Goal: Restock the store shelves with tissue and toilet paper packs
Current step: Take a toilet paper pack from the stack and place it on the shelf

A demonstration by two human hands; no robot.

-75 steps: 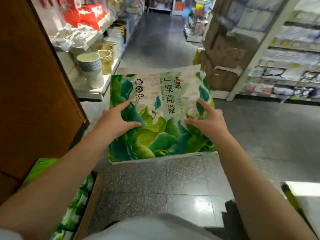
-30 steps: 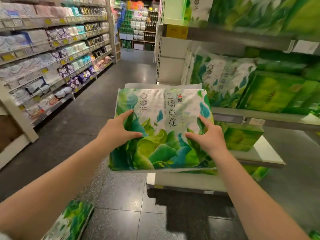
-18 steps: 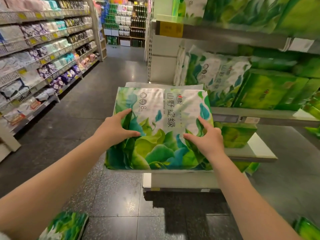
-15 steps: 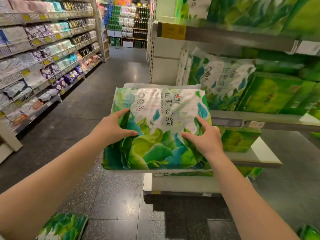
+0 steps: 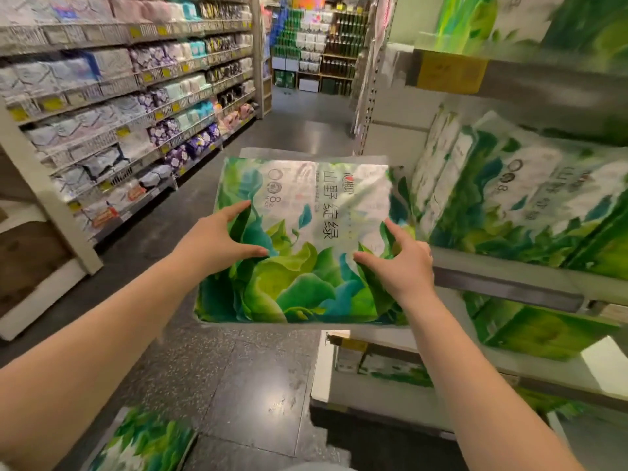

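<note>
Tissue pack (image 5: 299,239) held flat at chest height, gripped on both flanks: left hand (image 5: 217,239), right hand (image 5: 397,263), thumbs on top. Shelf (image 5: 503,283) to the right, nearer the right hand; long axis across the hands.

Green pack (image 5: 306,239) (leafy print) between both hands (image 5: 217,239)

Your left hand (image 5: 217,241) and right hand (image 5: 397,263) show only thumbs and forefingers; the other fingers are hidden behind the tissue pack (image 5: 302,243). The shelf packs (image 5: 523,205) on the right are smeared by blur (their print unreadable) and cut by the right edge. The floor pack (image 5: 142,443) near left runs off the bottom. Far-left shelf goods (image 5: 102,107) are too small to identify.
</note>
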